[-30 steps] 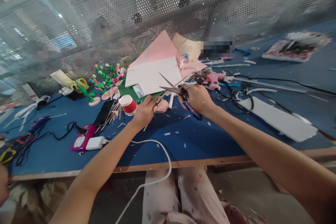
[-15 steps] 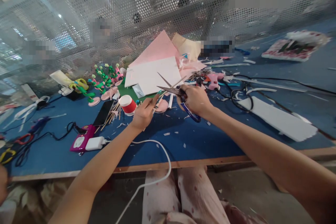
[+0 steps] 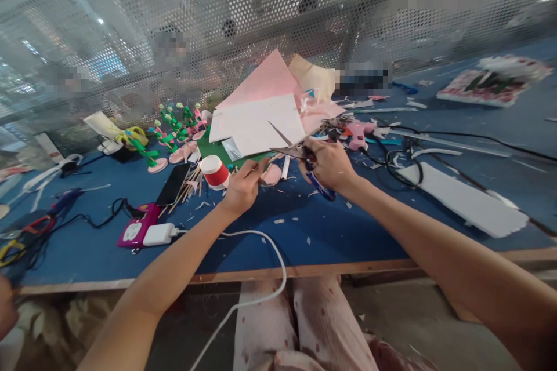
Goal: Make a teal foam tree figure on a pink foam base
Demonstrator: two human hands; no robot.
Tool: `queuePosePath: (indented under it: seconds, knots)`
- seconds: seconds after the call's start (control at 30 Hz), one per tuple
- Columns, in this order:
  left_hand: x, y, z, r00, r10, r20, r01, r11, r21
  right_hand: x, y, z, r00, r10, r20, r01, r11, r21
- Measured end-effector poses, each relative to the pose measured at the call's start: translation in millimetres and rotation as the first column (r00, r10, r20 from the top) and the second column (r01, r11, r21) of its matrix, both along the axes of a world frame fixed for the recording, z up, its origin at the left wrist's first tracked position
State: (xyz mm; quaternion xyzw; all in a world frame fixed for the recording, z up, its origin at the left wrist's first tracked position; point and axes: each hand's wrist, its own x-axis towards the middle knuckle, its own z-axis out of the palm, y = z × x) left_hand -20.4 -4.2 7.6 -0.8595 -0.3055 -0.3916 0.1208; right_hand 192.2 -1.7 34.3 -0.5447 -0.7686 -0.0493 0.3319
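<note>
My right hand grips blue-handled scissors, blades parted and pointing left over the blue table. My left hand pinches a thin wooden stick that slants up to the right between the blades. A red and white cup stands just left of my left hand. A flat pink round piece lies on the table beneath the hands.
Pink and white foam sheets lie behind the hands, a pink glue gun with black cables to the right. Green and pink flower figures, a phone, a magenta device and white charger sit left. A white foam strip lies right.
Both hands stay together over the table. The stick has slid a little deeper between the parted blades, and the view has shifted slightly.
</note>
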Motion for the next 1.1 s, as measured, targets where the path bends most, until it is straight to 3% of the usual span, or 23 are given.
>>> queuePosePath:
  seconds: [0.27, 0.57, 0.83, 1.1]
  knots:
    - [2, 3, -2.2, 0.997, 0.078, -0.004, -0.078, 0.994, 0.077, -2, -1, -1.9, 0.999, -0.048, 0.012, 0.049, 0.999, -0.009]
    - [5, -5, 6.5, 1.0, 0.026, 0.003, -0.026, 0.992, -0.126, -2, 0, 0.2, 0.991, -0.122, 0.054, 0.123, 0.992, -0.014]
    - [7, -5, 5.3, 0.993, -0.028, 0.116, 0.052, 0.977, -0.209, -2, -2, -0.4, 0.984, -0.166, 0.057, 0.168, 0.986, -0.015]
    - [10, -7, 6.6, 0.991, -0.051, 0.127, 0.087, 0.951, -0.295, -2, -3, 1.1, 0.98, -0.188, 0.07, 0.19, 0.982, -0.019]
